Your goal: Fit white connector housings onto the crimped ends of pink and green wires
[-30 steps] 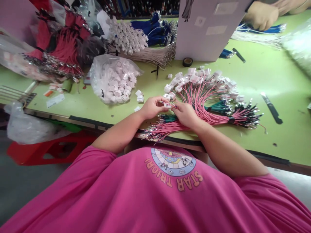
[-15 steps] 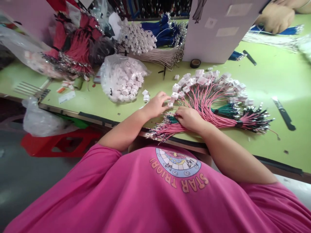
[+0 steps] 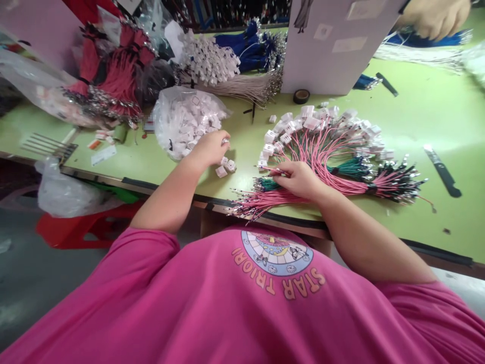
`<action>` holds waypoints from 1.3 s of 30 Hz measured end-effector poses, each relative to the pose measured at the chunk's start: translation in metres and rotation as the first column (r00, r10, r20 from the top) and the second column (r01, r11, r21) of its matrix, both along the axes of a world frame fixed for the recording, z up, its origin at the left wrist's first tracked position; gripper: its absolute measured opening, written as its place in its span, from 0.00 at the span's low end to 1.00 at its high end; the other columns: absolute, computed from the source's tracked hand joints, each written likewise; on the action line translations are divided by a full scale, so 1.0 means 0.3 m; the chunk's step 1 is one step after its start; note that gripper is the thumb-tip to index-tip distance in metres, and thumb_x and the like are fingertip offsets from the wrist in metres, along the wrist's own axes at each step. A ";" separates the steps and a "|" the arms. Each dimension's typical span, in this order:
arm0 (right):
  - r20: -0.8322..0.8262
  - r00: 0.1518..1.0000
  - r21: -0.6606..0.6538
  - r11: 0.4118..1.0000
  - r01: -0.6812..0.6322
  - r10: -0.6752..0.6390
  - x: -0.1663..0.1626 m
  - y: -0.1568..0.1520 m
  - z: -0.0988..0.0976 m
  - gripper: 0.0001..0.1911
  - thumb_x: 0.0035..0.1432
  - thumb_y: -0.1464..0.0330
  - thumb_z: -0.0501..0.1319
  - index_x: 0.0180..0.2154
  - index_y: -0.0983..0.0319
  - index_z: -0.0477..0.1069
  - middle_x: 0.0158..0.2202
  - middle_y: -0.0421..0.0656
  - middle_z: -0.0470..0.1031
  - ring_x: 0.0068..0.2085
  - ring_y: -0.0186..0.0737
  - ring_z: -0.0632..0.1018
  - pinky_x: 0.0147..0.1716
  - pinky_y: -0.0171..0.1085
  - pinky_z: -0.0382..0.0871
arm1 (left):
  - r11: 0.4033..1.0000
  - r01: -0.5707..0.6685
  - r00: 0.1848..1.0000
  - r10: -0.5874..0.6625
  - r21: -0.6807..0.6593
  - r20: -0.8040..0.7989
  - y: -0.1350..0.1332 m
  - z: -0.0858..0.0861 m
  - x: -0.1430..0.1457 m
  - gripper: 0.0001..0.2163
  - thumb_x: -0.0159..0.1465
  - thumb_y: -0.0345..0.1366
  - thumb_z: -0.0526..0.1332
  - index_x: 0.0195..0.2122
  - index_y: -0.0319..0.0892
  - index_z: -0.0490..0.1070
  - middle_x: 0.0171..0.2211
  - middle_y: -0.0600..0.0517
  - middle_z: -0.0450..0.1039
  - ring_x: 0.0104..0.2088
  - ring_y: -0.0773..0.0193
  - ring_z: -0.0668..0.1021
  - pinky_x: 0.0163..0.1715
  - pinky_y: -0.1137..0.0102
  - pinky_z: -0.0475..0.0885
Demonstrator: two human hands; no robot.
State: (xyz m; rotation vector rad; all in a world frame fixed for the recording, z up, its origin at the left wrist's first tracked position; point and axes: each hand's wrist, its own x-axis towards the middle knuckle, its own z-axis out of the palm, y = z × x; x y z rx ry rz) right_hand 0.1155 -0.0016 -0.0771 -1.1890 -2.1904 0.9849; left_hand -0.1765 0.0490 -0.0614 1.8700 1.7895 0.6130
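Note:
My left hand (image 3: 210, 147) is closed beside the clear bag of white connectors (image 3: 195, 119), with a small white connector housing (image 3: 225, 140) pinched at its fingertips. Just below those fingers, a few loose housings (image 3: 226, 167) lie on the green table. My right hand (image 3: 297, 180) pinches a pink wire (image 3: 270, 168), its end pointing left. Under that hand runs a bundle of pink wires (image 3: 261, 203) with metal terminals, next to green wires (image 3: 265, 184). Beyond it, white housings (image 3: 290, 126) fan out in an arc on the ends of pink wires (image 3: 322, 156).
A knife (image 3: 441, 172) lies at right. Black tape (image 3: 301, 96) sits by a pale upright panel (image 3: 322, 55). Red wire bundles (image 3: 123, 76), white wires (image 3: 242, 86) and blue wires (image 3: 242, 48) stand at the back. A metal fork-like rack (image 3: 51, 144) is left. Another person's hand (image 3: 435, 20) works at upper right.
My left hand has moved left from the wired housings to the loose ones near the bag and now pinches one. My right hand stays nearly in place, with a pink wire now showing at its fingertips.

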 end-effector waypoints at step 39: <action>-0.144 0.956 -0.070 0.966 0.248 -0.256 -0.008 -0.011 0.012 0.16 0.54 0.65 0.58 0.18 0.60 0.57 0.19 0.34 0.52 0.26 0.30 0.58 0.28 0.36 0.50 | 0.861 0.383 0.528 0.093 -0.334 0.844 -0.164 -0.096 0.260 0.22 0.53 0.38 0.74 0.47 0.39 0.74 0.37 0.50 0.79 0.29 0.68 0.80 0.28 0.74 0.74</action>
